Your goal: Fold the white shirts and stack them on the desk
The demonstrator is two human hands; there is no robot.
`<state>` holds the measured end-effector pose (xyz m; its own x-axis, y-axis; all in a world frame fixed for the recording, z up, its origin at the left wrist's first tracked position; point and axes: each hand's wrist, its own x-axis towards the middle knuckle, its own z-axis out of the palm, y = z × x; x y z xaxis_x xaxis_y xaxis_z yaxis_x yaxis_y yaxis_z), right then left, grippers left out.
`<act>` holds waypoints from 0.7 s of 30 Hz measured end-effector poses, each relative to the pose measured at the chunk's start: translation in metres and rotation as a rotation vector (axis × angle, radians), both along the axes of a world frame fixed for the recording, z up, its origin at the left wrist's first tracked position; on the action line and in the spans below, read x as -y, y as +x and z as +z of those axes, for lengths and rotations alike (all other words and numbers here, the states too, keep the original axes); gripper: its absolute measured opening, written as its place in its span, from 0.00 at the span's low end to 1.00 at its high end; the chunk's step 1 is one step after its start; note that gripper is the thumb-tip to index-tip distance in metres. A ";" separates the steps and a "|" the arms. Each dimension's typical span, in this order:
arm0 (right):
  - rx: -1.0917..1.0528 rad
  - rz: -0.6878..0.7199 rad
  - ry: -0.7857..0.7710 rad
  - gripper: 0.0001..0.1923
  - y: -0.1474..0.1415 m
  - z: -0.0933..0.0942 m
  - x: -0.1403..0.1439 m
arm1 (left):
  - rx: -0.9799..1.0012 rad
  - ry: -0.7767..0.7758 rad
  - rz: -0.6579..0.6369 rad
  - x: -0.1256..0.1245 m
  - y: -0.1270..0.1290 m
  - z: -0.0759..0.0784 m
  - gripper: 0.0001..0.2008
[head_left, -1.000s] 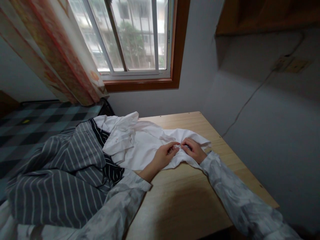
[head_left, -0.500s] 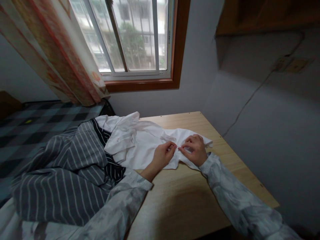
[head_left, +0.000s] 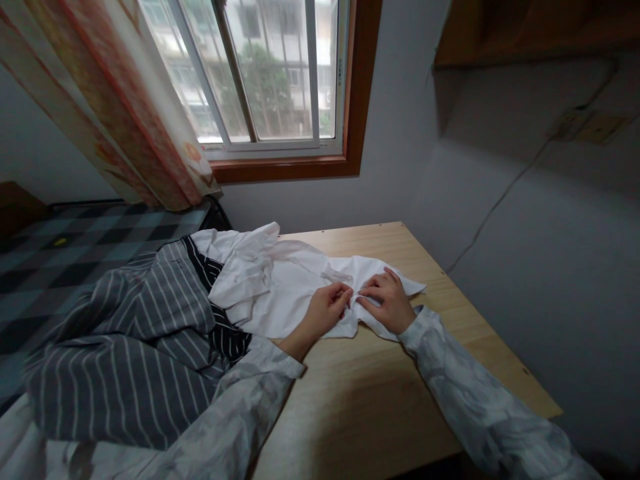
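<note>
A white cloth garment (head_left: 293, 293) lies spread and rumpled along the far part of the wooden table. My left hand (head_left: 327, 308) pinches its fabric between thumb and fingertips, with the other fingers curled in. Just to the right, my right hand (head_left: 387, 301) also grips the cloth, thumb and forefinger close together and the remaining fingers bent over the fabric. The two sets of fingertips almost meet, and a small fold gathers between them. Whatever detail lies under the fingertips is hidden. Against the white garment's left end rests a grey striped garment (head_left: 120, 373) with a black striped band.
The wooden table (head_left: 380, 400) has its right edge near the wall. To the left is a bed with a checked cover (head_left: 30, 267). A curtain (head_left: 150, 133) hangs beside the window (head_left: 270, 80). A cable (head_left: 493, 217) runs down the right wall below a wooden shelf (head_left: 530, 47).
The fingers of my right hand have drawn closer together and lie a little flatter on the white cloth. My left hand stays almost in place, and the garments have hardly moved.
</note>
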<state>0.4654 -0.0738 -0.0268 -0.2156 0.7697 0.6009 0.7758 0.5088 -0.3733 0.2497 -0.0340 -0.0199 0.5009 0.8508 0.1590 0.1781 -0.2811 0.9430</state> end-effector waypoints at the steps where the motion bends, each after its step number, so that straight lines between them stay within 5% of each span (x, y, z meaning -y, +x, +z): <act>1: -0.005 0.003 0.009 0.01 0.000 0.000 0.000 | -0.023 0.037 0.009 0.000 0.000 0.000 0.16; 7: 0.052 0.056 0.055 0.05 0.000 0.006 0.000 | -0.110 0.204 0.087 0.001 0.001 -0.005 0.13; 17: 0.036 0.060 0.064 0.10 -0.001 -0.001 -0.001 | 0.062 -0.071 -0.082 -0.006 0.001 -0.001 0.17; 21: 0.034 0.064 0.053 0.09 0.000 -0.004 -0.001 | 0.002 0.014 -0.061 -0.004 0.002 0.001 0.17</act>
